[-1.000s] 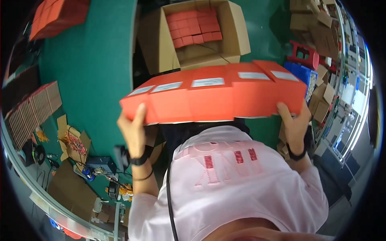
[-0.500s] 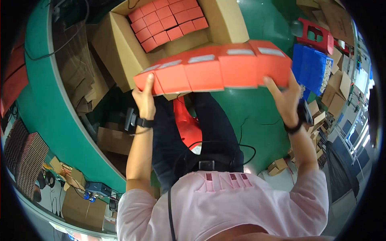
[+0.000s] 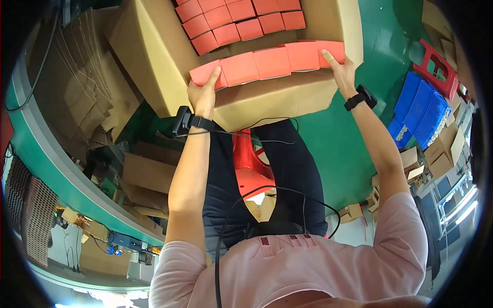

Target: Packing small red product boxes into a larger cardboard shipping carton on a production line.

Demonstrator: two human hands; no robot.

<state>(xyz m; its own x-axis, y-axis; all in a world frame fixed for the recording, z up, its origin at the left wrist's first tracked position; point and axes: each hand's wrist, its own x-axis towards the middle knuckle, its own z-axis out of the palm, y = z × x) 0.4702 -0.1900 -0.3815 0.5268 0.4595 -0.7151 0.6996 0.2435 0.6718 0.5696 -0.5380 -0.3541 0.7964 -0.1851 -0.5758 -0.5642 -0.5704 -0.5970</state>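
A row of several small red boxes [image 3: 257, 65] spans the space between my two hands, pressed together end to end. My left hand [image 3: 203, 91] grips its left end with the thumb on top, and my right hand [image 3: 341, 71] grips the right end the same way. The row is held at the near side of a large open cardboard carton [image 3: 277, 100], within its opening. Farther in, more red boxes [image 3: 241, 23] stand packed in rows. A gap shows between those and the row I hold. My fingertips under the ends are hidden.
Folded cardboard sheets [image 3: 77, 77] lean at the left beside a green-topped table [image 3: 72, 167]. Blue bins [image 3: 418, 110] and a red stool [image 3: 436, 69] stand at the right. Another red stool [image 3: 251, 167] is between my legs. A black cable [image 3: 287, 191] loops over my lap.
Both hands have carried the row of red boxes forward and down, from above the carton's near edge to inside its opening. The row's pale-labelled side has turned out of sight.
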